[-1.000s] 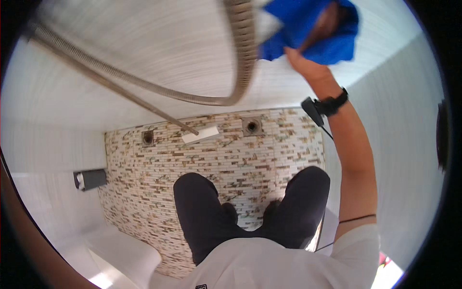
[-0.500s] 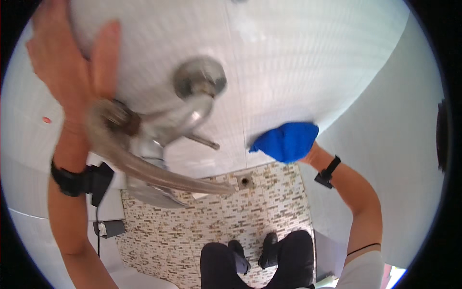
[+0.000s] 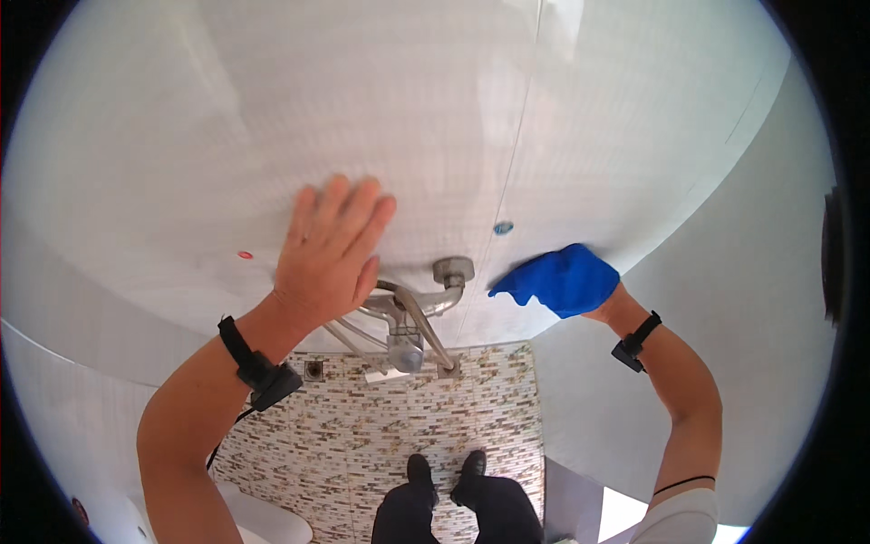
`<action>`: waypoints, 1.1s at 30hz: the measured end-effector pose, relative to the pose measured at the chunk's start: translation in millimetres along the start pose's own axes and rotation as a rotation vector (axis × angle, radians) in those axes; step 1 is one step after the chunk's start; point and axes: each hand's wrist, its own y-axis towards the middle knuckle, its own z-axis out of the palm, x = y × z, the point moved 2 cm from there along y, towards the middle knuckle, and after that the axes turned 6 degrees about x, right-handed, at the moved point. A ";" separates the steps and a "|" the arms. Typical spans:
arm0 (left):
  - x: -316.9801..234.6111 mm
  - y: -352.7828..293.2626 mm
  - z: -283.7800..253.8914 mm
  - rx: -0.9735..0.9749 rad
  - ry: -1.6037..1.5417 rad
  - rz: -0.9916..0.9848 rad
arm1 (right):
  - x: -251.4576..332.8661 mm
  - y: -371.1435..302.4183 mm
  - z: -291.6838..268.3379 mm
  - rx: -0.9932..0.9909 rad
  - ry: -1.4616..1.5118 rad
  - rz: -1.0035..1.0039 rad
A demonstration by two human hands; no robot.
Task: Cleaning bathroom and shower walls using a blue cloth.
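My left hand (image 3: 328,249) lies with fingers spread against the pale wall panel (image 3: 435,109), holding nothing. Just below it and to its right is a metal wall-mounted mixer tap (image 3: 405,349), with a shower hose (image 3: 424,328) looping over it. My left wrist covers part of the tap's left side. On the right, a blue cloth (image 3: 566,279) drapes over my right hand (image 3: 614,305), at the wall near the corner. Only the heel of that hand shows; the cloth hides its fingers. Both wrists wear black straps with small devices.
The floor (image 3: 399,408) has a small brown-and-white brick pattern, with a drain (image 3: 314,370) left of the tap. Red and blue round marks dot the wall. A white rounded fixture (image 3: 267,517) stands at lower left. A side wall (image 3: 725,299) rises on the right.
My view has shifted, and the tap now appears smaller and lower. My left hand has moved rightward and down in view, beside the tap. My right hand keeps the blue cloth.
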 end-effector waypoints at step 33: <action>257.5 140.0 -274.1 -0.819 0.192 -0.416 | 237.6 181.8 -209.5 -0.197 -0.822 -0.335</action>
